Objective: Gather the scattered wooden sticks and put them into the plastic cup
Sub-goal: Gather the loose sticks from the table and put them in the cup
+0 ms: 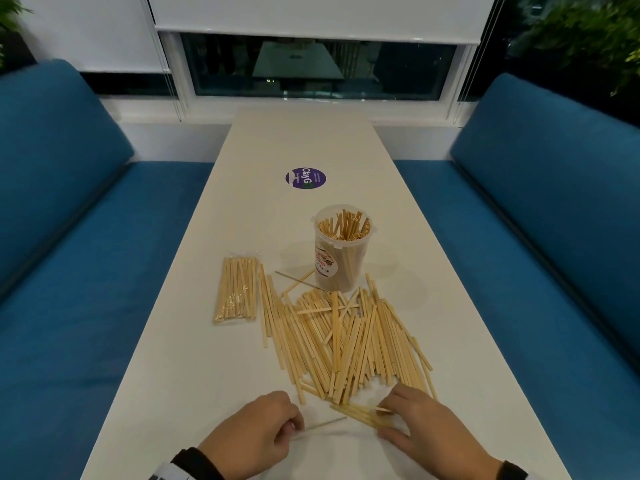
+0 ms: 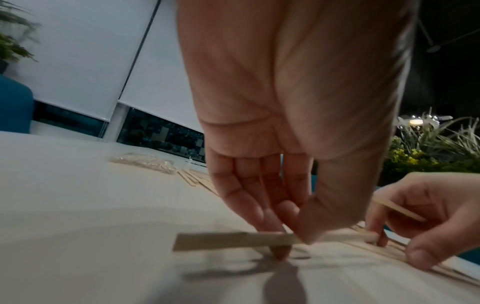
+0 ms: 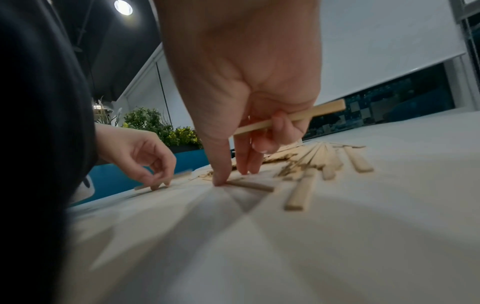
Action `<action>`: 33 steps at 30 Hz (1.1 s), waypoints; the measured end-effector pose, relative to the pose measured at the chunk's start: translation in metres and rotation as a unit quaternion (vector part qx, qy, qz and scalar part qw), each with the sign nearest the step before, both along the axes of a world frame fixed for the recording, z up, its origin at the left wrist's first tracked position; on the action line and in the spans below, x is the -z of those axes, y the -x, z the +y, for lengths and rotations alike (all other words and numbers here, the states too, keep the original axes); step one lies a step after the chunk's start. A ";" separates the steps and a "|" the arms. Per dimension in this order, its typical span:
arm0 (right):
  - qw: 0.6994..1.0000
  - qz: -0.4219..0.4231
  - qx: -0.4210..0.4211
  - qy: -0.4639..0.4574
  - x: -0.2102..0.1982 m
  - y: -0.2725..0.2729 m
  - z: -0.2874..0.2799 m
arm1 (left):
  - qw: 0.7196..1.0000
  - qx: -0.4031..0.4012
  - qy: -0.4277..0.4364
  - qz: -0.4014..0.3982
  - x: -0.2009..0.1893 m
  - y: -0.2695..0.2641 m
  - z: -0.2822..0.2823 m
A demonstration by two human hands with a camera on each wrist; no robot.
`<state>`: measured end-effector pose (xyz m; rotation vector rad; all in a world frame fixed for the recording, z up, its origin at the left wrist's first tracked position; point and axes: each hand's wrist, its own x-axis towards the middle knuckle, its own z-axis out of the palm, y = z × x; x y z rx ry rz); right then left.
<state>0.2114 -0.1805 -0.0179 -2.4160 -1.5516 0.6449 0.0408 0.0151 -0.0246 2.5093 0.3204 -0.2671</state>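
A clear plastic cup (image 1: 342, 249) full of upright wooden sticks stands mid-table. In front of it lies a wide scatter of loose sticks (image 1: 346, 337). At the near edge my left hand (image 1: 294, 427) pinches one thin stick (image 1: 323, 425) between thumb and fingertips, low over the table; the left wrist view shows the same stick (image 2: 233, 241) held level in that hand (image 2: 288, 236). My right hand (image 1: 384, 420) rests its thumb and fingertips on a small bundle of sticks (image 1: 362, 414) lying on the table. One stick (image 3: 293, 118) is tucked under the curled outer fingers of the right hand (image 3: 233, 174).
A sealed clear packet of sticks (image 1: 237, 294) lies left of the pile. A purple round sticker (image 1: 305, 178) is on the white table (image 1: 294, 140) beyond the cup. Blue padded benches (image 1: 86, 237) run along both long sides.
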 end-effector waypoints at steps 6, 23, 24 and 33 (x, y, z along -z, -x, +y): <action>1.000 -0.009 0.011 -0.009 0.005 0.004 -0.001 | 0.991 -0.085 0.105 -0.011 -0.018 0.001 0.006; 0.998 0.063 0.014 0.017 -0.008 0.000 0.001 | 0.925 -0.234 0.291 -0.073 -0.031 -0.006 0.009; 0.996 0.086 0.028 0.011 -0.011 -0.001 0.001 | 0.925 -0.230 0.293 -0.079 -0.032 -0.005 0.009; 0.949 0.240 0.113 -0.172 -0.071 -0.003 0.034 | 0.932 -0.223 0.261 -0.119 -0.045 -0.023 0.009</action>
